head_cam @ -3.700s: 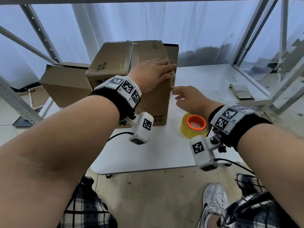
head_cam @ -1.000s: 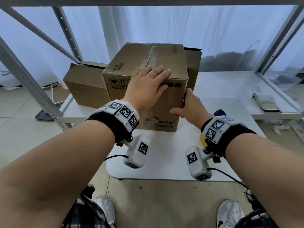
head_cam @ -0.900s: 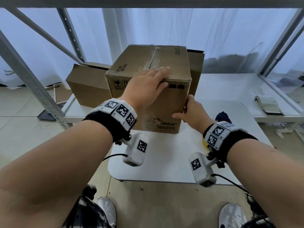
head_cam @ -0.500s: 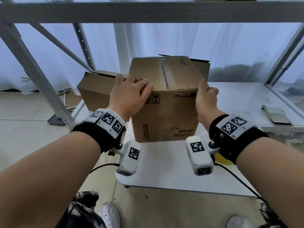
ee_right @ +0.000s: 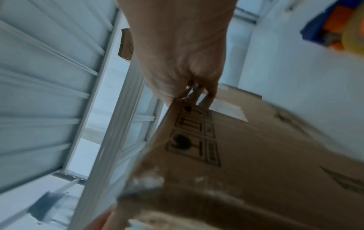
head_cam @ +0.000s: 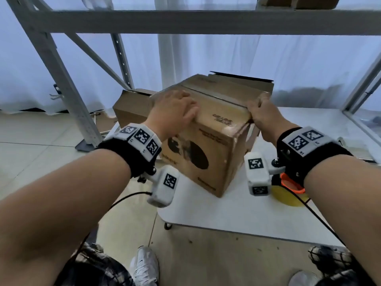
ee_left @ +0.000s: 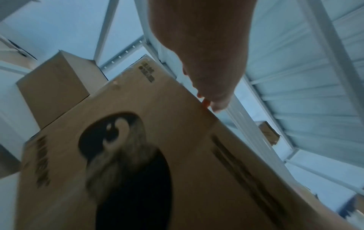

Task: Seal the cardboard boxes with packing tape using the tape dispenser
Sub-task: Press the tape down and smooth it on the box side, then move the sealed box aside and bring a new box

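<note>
- The cardboard box (head_cam: 208, 129) sat corner-on at the near edge of the white table (head_cam: 237, 211), between both hands.
- Left hand (head_cam: 173, 114) lay on the top's left edge, fingers spread nearly flat and draped over it, pressing rather than clasping.
- Right hand (head_cam: 262, 114) had its fingers curled over the top's right corner, gripping the cardboard; the right wrist view showed fingertips (ee_right: 208, 96) hooked over the rim.
- The tape roll (head_cam: 288, 193) waited below the right wrist, untouched.
- Risk, as I read it: the flat left hand could slip, letting the box skid off the table edge or swing onto the roll.
</note>
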### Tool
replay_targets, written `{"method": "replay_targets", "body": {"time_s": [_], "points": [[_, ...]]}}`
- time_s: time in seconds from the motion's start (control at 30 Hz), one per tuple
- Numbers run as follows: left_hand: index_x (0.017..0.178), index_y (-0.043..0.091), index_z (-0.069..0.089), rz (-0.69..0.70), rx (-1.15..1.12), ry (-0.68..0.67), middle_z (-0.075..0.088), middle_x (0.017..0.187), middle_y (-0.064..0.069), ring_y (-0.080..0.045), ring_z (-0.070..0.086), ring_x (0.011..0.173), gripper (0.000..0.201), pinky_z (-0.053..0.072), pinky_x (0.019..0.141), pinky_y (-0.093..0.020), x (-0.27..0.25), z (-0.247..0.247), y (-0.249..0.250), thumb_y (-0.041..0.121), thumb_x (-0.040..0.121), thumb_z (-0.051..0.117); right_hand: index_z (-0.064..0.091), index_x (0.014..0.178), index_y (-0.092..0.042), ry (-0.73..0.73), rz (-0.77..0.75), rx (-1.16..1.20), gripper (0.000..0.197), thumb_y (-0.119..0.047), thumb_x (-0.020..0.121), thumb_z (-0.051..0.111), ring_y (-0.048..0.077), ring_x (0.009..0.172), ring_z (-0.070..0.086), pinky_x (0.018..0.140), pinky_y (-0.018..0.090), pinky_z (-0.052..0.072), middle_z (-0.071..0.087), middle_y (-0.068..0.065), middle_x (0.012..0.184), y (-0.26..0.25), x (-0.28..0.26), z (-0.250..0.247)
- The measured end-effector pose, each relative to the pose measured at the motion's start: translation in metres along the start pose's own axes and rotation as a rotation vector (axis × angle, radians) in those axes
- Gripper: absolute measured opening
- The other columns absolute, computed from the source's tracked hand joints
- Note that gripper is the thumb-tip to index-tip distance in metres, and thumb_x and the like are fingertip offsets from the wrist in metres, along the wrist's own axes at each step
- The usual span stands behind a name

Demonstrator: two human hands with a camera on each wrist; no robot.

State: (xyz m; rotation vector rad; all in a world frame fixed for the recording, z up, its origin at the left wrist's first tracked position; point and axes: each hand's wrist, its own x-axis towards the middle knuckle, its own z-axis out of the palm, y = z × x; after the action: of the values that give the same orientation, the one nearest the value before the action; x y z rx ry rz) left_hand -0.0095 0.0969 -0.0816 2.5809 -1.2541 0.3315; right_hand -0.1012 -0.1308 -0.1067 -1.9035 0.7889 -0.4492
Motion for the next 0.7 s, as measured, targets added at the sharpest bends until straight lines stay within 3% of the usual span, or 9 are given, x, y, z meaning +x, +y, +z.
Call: {"method": "replay_targets", "body": {"time_s": [0.03,0.1,0.2,0.27,0.33,0.43,0.53,0.6,0.7], "points": [[0.142,0.029,0.041,-0.071,0.031,-0.069,0.030,0.153,0.002,-0.021,0.020,0.143,0.051,0.009,0.118,-0.045,0.003,0.002,-0.008,0.053,0.098,0.028,0.042,0.097,-0.030,-0.004,-0.037,-0.013,0.023,-0.051,0.087,0.044,0.018,0.093,0.050,0.078,0.030,0.045,0.047,-0.004,0.101,-0.002,-0.001,-0.004],[0.147,0.037,0.027,-0.144,0.024,-0.158,0.020,0.158,0.004,-0.020,0.010,0.146,0.064,0.003,0.117,-0.052,0.004,0.009,-0.016,0.065,0.092,0.015,0.048,0.128,-0.018,0.008,-0.071,-0.056,0.034,-0.032,0.100,0.035,0.028,0.107,0.054,0.088,0.036,0.047,0.054,0.009,0.123,-0.011,-0.014,-0.004],[0.148,0.036,0.025,-0.190,-0.001,-0.131,0.019,0.158,0.006,-0.020,0.012,0.145,0.054,0.004,0.117,-0.049,-0.004,0.015,-0.003,0.054,0.098,0.014,0.005,0.153,-0.019,-0.115,0.006,-0.029,0.068,-0.038,0.099,0.042,0.023,0.093,0.064,0.066,0.031,0.052,0.058,0.011,0.121,-0.018,-0.033,0.004],[0.148,0.034,0.026,-0.194,0.006,-0.098,0.020,0.158,0.005,-0.021,0.014,0.145,0.051,0.006,0.117,-0.048,-0.005,0.014,0.003,0.049,0.100,0.018,-0.006,0.152,-0.023,-0.171,0.044,-0.061,0.080,-0.047,0.096,0.045,0.021,0.095,0.062,0.078,0.034,0.053,0.054,0.012,0.127,-0.019,-0.045,0.010],[0.146,0.032,0.032,-0.190,0.014,-0.114,0.027,0.155,0.001,-0.024,0.021,0.142,0.051,0.012,0.116,-0.050,0.000,0.010,-0.004,0.048,0.098,0.024,-0.001,0.153,-0.023,-0.122,-0.004,-0.105,0.073,-0.047,0.099,0.039,0.020,0.099,0.058,0.082,0.030,0.050,0.041,0.013,0.142,-0.017,-0.050,0.010],[0.128,0.014,0.051,-0.368,0.035,-0.084,0.048,0.136,-0.014,-0.032,0.043,0.125,0.053,0.034,0.105,-0.046,0.007,-0.004,-0.023,0.048,0.091,0.034,0.008,0.154,-0.016,-0.100,-0.076,-0.145,0.061,-0.038,0.103,0.033,0.019,0.086,0.056,0.078,0.032,0.049,0.049,0.016,0.130,-0.022,-0.055,0.003],[0.099,-0.002,0.059,-0.485,-0.010,-0.146,0.062,0.106,-0.021,-0.031,0.055,0.093,0.055,0.043,0.082,-0.035,0.001,-0.017,-0.032,0.048,0.097,0.035,0.039,0.135,-0.008,0.032,-0.105,-0.351,0.039,-0.029,0.104,0.029,0.022,0.075,0.047,0.068,0.032,0.038,0.047,0.007,0.087,-0.028,-0.059,0.000],[0.090,-0.003,0.059,-0.479,-0.045,-0.128,0.060,0.088,-0.016,-0.030,0.055,0.083,0.056,0.042,0.074,-0.033,-0.008,-0.019,-0.035,0.047,0.098,0.035,0.051,0.103,-0.007,0.015,-0.110,-0.537,0.034,-0.028,0.103,0.025,0.027,0.080,0.049,0.069,0.032,0.034,0.045,0.006,0.079,-0.031,-0.059,0.003],[0.096,0.001,0.058,-0.515,-0.057,-0.039,0.060,0.093,-0.013,-0.029,0.056,0.088,0.049,0.044,0.078,-0.035,-0.023,-0.026,-0.046,0.048,0.096,0.040,0.055,0.085,-0.006,-0.021,-0.125,-0.536,0.042,-0.039,0.100,0.034,0.025,0.075,0.051,0.068,0.031,0.035,0.054,0.007,0.079,-0.043,-0.062,0.016]]}}
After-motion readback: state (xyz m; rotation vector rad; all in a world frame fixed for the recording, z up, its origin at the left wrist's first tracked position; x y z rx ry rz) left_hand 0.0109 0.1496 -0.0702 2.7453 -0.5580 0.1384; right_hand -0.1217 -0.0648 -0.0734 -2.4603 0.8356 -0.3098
